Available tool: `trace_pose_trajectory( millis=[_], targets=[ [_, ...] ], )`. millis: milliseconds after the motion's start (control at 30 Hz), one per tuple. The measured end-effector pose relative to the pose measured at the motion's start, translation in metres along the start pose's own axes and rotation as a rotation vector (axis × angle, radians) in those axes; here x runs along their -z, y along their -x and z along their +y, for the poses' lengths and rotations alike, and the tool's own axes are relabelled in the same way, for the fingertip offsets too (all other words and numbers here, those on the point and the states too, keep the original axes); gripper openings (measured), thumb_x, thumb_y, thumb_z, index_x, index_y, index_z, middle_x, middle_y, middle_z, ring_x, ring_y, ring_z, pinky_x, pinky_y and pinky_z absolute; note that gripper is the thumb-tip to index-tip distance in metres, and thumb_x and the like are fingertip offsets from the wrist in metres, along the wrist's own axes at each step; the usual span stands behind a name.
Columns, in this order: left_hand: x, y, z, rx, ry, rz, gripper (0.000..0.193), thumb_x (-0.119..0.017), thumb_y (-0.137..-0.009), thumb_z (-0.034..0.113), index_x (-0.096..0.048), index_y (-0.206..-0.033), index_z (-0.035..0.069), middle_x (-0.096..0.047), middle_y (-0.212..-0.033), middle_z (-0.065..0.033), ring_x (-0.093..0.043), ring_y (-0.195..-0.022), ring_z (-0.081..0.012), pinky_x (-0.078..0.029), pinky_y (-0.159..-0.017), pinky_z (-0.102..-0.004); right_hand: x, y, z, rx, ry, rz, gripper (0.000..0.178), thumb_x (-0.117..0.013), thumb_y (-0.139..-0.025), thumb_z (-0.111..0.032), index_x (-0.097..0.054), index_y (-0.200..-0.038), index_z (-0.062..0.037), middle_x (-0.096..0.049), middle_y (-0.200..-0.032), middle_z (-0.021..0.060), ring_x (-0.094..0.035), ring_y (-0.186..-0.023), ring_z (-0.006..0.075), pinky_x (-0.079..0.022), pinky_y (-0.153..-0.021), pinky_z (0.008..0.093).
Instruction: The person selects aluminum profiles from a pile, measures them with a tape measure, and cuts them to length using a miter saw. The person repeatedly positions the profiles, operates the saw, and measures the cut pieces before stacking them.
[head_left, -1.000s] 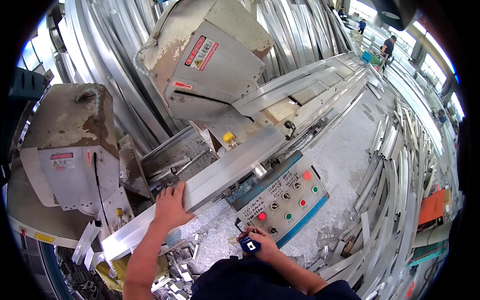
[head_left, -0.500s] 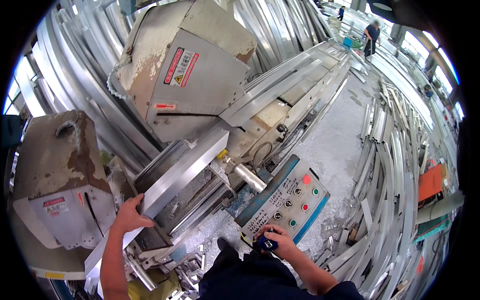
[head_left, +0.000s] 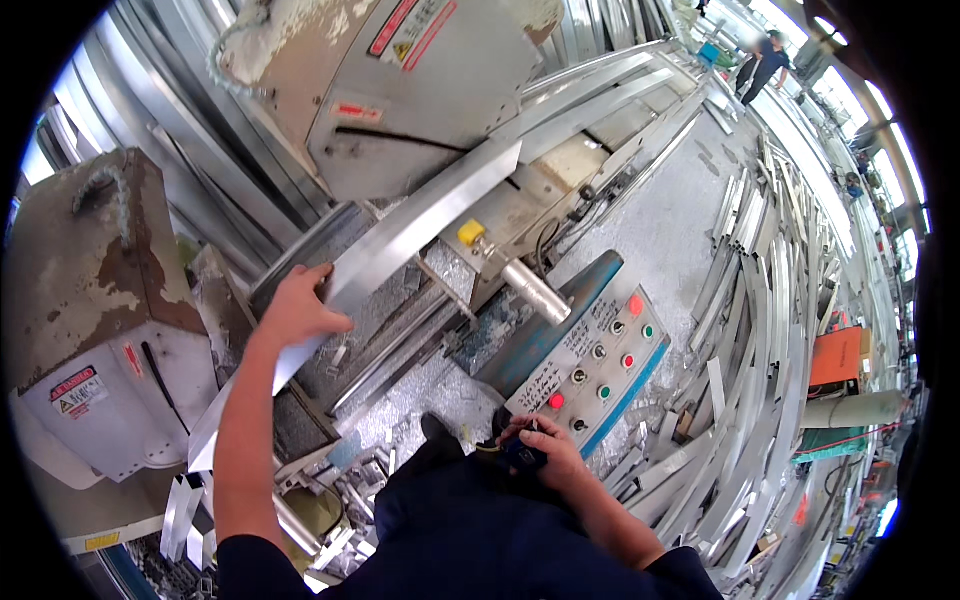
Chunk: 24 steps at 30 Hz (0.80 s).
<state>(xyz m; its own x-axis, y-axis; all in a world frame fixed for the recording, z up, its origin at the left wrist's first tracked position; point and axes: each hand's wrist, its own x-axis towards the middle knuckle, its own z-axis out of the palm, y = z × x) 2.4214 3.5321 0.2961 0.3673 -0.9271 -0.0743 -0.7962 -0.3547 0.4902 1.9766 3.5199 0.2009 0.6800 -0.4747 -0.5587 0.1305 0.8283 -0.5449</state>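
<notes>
A long silver aluminium profile lies slantwise across the cutting machine's bed. My left hand is closed around its near part, thumb on one side and fingers over the far edge. Low in front of my body, my right hand is wrapped around a dark blue tape measure, beside the corner of the control panel. The panel has red and green buttons and black knobs. A metal cylinder with a yellow tip points toward the profile.
Two worn saw housings stand left and beyond the profile. Aluminium bars are heaped on the right, with more stacked behind the machine. Offcuts lie below my left arm. Another person stands far off at upper right.
The profile has slid along the bed toward the far saw housing, its end now further past the yellow-tipped cylinder. My left hand moved with it. My view has shifted; the tape measure stays in my right hand.
</notes>
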Motion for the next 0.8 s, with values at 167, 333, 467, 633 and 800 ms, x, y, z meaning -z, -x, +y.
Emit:
trace_pose_trajectory(
  millis=[167,333,467,633,800],
  targets=[
    [0.032,0.005,-0.061,0.289,0.42,-0.429,0.077,-0.084,-0.052,0.028,-0.064,-0.117,-0.008,-0.068,-0.099,-0.0132,-0.064,-0.087,-0.0222,-0.049,-0.083,-0.032,0.004,0.001,0.0,0.071,-0.049,0.056,0.037,-0.064,-0.089,-0.019,-0.055,-0.12,-0.0017,-0.063,-0.11,0.0177,-0.064,-0.103,0.0324,-0.06,-0.063,0.0423],
    [0.038,0.01,-0.096,0.476,0.798,-0.457,0.087,-0.081,-0.05,0.027,-0.057,-0.126,-0.007,-0.065,-0.106,-0.0145,-0.061,-0.094,-0.0228,-0.048,-0.087,-0.0312,0.004,0.001,0.004,0.058,-0.029,0.103,0.038,-0.065,-0.088,-0.02,-0.054,-0.119,-0.0009,-0.063,-0.108,0.0171,-0.064,-0.102,0.032,-0.06,-0.061,0.0407],
    [0.034,0.014,-0.091,0.223,0.875,-0.289,0.071,-0.076,-0.061,0.016,-0.058,-0.126,-0.004,-0.064,-0.115,-0.0141,-0.062,-0.103,-0.0235,-0.048,-0.091,-0.0334,0.003,0.0,0.007,0.023,-0.037,0.059,0.041,-0.065,-0.088,-0.02,-0.053,-0.123,-0.0018,-0.063,-0.109,0.0148,-0.063,-0.104,0.0289,-0.059,-0.064,0.0387],
    [0.005,0.035,-0.054,-0.062,-0.043,0.248,0.049,-0.067,-0.084,0.021,-0.055,-0.13,0.009,-0.062,-0.123,-0.0137,-0.062,-0.11,-0.0291,-0.05,-0.094,-0.0374,0.003,-0.001,0.007,0.004,-0.045,0.083,0.041,-0.065,-0.088,-0.021,-0.054,-0.123,-0.0021,-0.062,-0.111,0.0151,-0.063,-0.104,0.0292,-0.059,-0.063,0.0397],
    [-0.025,0.047,-0.014,-0.047,-0.632,0.371,0.085,-0.079,-0.071,0.034,-0.04,-0.141,0.007,-0.052,-0.13,-0.0146,-0.053,-0.117,-0.0346,-0.041,-0.1,-0.0468,0.005,0.004,-0.007,0.078,-0.031,0.063,0.04,-0.065,-0.088,-0.021,-0.055,-0.122,-0.0029,-0.062,-0.111,0.0145,-0.062,-0.104,0.0282,-0.059,-0.065,0.0402]
  ],
)
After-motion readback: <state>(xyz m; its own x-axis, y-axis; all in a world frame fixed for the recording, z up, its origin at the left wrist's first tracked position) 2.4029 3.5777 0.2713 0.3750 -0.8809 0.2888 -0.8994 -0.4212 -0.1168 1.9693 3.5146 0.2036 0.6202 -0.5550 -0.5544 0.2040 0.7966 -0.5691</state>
